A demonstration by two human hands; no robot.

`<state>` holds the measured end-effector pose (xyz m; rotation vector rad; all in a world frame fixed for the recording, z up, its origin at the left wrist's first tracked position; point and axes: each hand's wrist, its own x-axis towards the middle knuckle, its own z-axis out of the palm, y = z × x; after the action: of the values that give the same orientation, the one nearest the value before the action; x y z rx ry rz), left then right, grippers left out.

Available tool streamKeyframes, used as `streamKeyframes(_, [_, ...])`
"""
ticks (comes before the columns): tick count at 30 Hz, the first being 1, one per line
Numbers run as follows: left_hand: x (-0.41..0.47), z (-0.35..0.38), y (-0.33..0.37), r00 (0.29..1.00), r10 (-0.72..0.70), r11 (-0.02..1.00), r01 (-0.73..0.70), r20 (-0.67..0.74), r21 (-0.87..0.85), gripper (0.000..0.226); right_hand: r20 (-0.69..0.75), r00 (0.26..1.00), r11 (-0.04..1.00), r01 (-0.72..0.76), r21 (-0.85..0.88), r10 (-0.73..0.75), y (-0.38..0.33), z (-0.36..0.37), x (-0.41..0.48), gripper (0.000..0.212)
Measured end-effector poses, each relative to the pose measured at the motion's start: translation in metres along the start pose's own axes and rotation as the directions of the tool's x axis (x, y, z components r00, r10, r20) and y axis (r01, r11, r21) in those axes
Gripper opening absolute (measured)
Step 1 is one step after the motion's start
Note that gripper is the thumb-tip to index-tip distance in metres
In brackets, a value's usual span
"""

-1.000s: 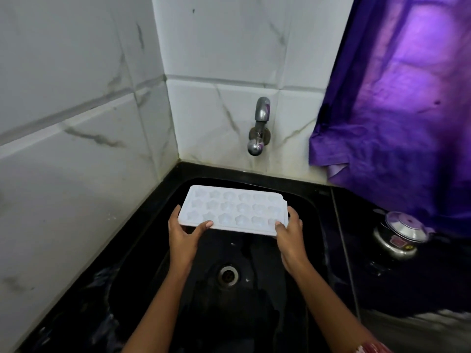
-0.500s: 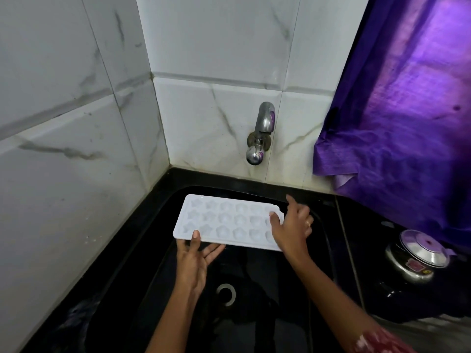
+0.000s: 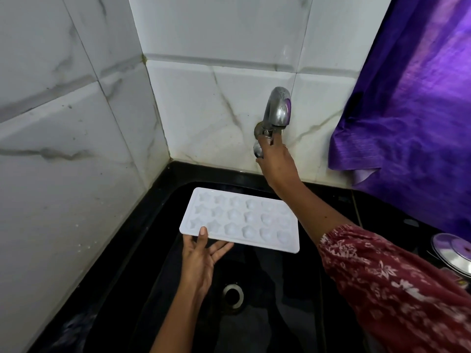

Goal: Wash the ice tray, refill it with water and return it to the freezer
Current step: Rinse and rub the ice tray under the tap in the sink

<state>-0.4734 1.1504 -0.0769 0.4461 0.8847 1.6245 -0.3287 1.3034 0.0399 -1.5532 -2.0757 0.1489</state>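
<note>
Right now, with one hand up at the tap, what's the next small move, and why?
Probably turn the tap on. The right hand is at its handle, though its grip is hidden. No water shows running, and the left hand pinches the ice tray face up over the sink, so water seems the missing piece.

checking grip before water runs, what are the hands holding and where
Left hand pinches the ice tray at its near left corner; right hand grips the tap low, at its knob.
</note>
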Motion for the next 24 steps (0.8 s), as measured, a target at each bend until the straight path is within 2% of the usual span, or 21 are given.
streamKeyframes(7, [0.006,0.0,-0.009,0.999,-0.041,0.999,0.042,0.015,-0.028,0.05,0.033,0.996,0.966,0.09,-0.244,-0.085,0.003,0.003,0.004,0.047])
streamKeyframes(15, [0.004,0.003,-0.012,0.998,-0.057,0.998,0.057,0.015,-0.041,0.048,0.08,0.992,0.932,0.121,-0.343,-0.099,0.004,0.005,0.005,0.065])
streamKeyframes(24, [-0.001,0.009,-0.015,0.996,-0.085,0.994,0.084,0.001,-0.07,0.044,0.106,0.983,0.881,0.18,-0.438,-0.148,0.003,0.002,0.004,0.062])
